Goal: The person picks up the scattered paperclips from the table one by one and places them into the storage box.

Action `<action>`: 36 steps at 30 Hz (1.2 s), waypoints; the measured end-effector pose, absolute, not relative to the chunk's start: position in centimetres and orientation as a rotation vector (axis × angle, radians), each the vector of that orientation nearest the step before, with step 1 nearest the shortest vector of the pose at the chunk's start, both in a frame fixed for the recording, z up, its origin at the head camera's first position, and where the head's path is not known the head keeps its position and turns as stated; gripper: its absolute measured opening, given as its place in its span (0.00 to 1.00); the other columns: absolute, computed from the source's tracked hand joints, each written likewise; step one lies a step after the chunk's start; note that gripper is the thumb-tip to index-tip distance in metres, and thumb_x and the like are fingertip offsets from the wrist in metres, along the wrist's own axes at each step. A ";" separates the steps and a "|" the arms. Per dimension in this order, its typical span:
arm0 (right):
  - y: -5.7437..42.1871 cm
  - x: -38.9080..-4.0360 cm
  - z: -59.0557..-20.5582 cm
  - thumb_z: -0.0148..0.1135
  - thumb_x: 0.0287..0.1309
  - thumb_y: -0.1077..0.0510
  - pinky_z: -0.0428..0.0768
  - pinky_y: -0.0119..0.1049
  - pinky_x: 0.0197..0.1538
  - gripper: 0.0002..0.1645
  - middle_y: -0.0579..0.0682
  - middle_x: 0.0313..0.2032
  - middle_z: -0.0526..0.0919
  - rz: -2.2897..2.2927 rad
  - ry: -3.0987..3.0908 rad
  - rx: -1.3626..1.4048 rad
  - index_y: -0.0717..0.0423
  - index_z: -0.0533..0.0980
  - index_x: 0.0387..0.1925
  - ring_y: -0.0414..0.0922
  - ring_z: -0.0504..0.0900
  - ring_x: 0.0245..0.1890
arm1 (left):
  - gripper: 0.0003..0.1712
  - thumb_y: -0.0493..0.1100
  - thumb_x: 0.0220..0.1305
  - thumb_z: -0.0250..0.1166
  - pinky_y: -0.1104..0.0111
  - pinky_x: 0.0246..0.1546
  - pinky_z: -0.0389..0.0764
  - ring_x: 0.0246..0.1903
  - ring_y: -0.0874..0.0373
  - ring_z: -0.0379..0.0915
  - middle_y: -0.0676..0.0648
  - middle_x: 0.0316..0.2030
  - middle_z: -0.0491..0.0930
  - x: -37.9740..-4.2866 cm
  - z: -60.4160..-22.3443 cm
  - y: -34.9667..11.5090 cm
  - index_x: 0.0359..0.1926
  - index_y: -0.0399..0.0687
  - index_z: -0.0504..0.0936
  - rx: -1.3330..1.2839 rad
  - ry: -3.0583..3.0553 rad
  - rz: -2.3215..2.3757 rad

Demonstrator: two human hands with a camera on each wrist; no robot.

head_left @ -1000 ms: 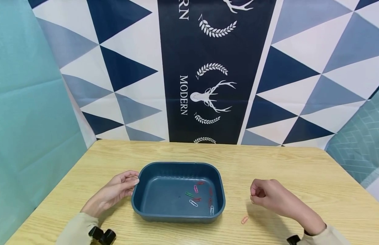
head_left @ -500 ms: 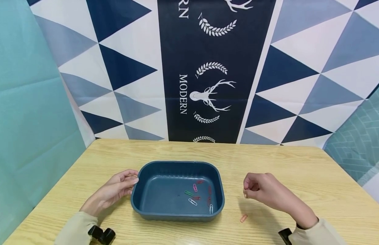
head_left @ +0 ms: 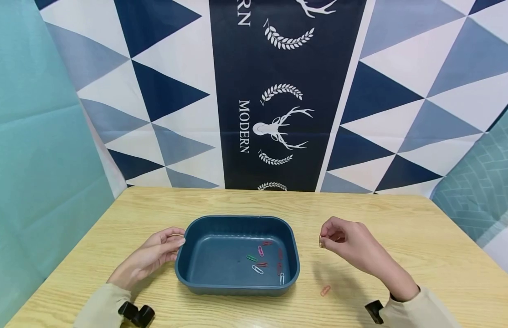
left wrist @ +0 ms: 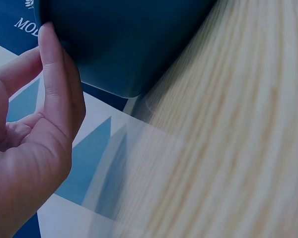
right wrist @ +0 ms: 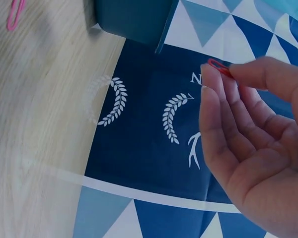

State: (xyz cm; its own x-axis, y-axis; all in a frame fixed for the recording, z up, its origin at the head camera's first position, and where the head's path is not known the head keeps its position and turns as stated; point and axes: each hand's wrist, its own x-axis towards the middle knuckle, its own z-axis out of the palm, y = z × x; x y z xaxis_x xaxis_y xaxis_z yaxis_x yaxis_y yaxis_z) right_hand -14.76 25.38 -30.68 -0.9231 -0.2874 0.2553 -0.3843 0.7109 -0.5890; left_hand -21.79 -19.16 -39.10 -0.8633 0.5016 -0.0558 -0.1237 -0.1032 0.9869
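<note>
A dark blue plastic bin (head_left: pixel 237 288) stands on the table, with several paper clips inside toward its right end: a green one (head_left: pixel 251 258), a pink one (head_left: pixel 260 251), white and red ones. My left hand (head_left: pixel 155 251) rests its relaxed fingertips against the bin's left rim; in the left wrist view the fingers (left wrist: pixel 54 84) reach up to that edge. Right of the bin, above the table, my right hand (head_left: pixel 352 239) pinches a small red paper clip (right wrist: pixel 219 67) between thumb and fingertips. Below it, on the wood, lies a salmon-pink paper clip (head_left: pixel 325 290).
The light wood table (head_left: pixel 360 207) ends at the back against a patterned cloth (head_left: pixel 180 91) of triangles and a deer-head band. A teal cloth (head_left: pixel 44 150) hangs along the left side. Black wrist mounts (head_left: pixel 136 314) sit on both sleeves.
My right hand has risen and moved left, toward the bin, with the pinched paper clip. My left hand has stayed at the bin's rim.
</note>
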 end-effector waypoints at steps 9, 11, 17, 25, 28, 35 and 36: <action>24.6 -15.3 -30.7 0.63 0.58 0.69 0.81 0.32 0.29 0.05 0.47 0.29 0.82 1.179 -2.721 0.485 0.62 0.76 0.36 0.38 0.83 0.26 | 0.10 0.38 0.71 0.58 0.74 0.34 0.79 0.33 0.64 0.75 0.51 0.38 0.76 -21.9 -39.1 -19.6 0.50 0.43 0.69 0.400 1.775 2.014; 24.3 -15.5 -30.5 0.62 0.58 0.70 0.82 0.32 0.28 0.05 0.50 0.30 0.83 1.240 -2.704 0.486 0.64 0.76 0.37 0.39 0.83 0.26 | 0.10 0.38 0.71 0.57 0.74 0.34 0.78 0.33 0.64 0.74 0.51 0.38 0.76 -21.9 -39.2 -19.7 0.50 0.44 0.69 0.410 1.779 2.014; 23.6 -16.0 -30.0 0.62 0.59 0.69 0.83 0.33 0.27 0.05 0.53 0.31 0.82 1.307 -2.701 0.464 0.65 0.76 0.38 0.45 0.84 0.27 | 0.08 0.37 0.72 0.56 0.74 0.34 0.78 0.33 0.64 0.74 0.52 0.37 0.76 -21.9 -39.4 -19.3 0.50 0.44 0.70 0.457 1.747 2.022; 22.5 -16.8 -29.4 0.61 0.60 0.69 0.82 0.34 0.28 0.05 0.49 0.29 0.82 1.205 -2.681 0.526 0.63 0.77 0.38 0.41 0.82 0.27 | 0.08 0.36 0.72 0.56 0.74 0.33 0.78 0.33 0.64 0.74 0.51 0.37 0.75 -21.9 -39.5 -18.9 0.50 0.43 0.70 0.447 1.750 2.029; 22.0 -17.0 -29.3 0.61 0.59 0.69 0.82 0.34 0.29 0.05 0.47 0.28 0.81 1.145 -2.662 0.555 0.61 0.78 0.38 0.40 0.81 0.26 | 0.08 0.36 0.72 0.56 0.74 0.34 0.79 0.33 0.64 0.74 0.51 0.37 0.75 -21.9 -39.4 -18.9 0.49 0.43 0.70 0.457 1.740 2.035; 20.8 -17.5 -29.0 0.63 0.59 0.68 0.81 0.33 0.29 0.06 0.48 0.31 0.81 1.194 -2.627 0.561 0.62 0.78 0.39 0.41 0.81 0.28 | 0.08 0.36 0.71 0.56 0.74 0.34 0.79 0.33 0.64 0.75 0.51 0.37 0.76 -21.9 -39.4 -19.2 0.49 0.43 0.70 0.442 1.740 2.029; 20.6 -17.6 -29.0 0.63 0.59 0.68 0.81 0.33 0.29 0.07 0.48 0.31 0.81 1.209 -2.623 0.563 0.63 0.78 0.40 0.42 0.81 0.28 | 0.08 0.36 0.71 0.57 0.74 0.34 0.79 0.33 0.64 0.75 0.51 0.37 0.76 -22.0 -39.4 -19.2 0.49 0.43 0.70 0.438 1.745 2.028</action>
